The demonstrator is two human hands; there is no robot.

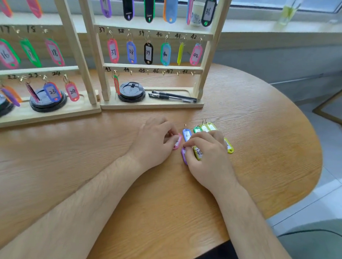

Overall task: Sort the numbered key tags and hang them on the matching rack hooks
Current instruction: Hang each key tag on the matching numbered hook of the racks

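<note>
Several loose key tags lie in a cluster on the wooden table [265, 156] in front of the right rack [154, 67]. My left hand [155, 140] pinches a pink tag [177, 142] at its left edge. My right hand [207, 152] rests on the pile, its fingertips on a purple tag [184, 155] and a yellow-green tag [198, 152]. A blue tag [186, 134] lies between both hands. Green and yellow tags [204, 128] and one more yellow tag [229, 146] lie beyond and right of my right hand. On the rack, hooks 44 to 48 [162, 72] are bare; hook 43 holds a red tag [116, 84].
A second rack [56, 46] stands at the left with tags 16 to 24. Black cup lids [131, 91] [47, 102] and two black pens [172, 96] lie on the rack bases. The table's rounded edge falls away at the right. A windowsill runs behind.
</note>
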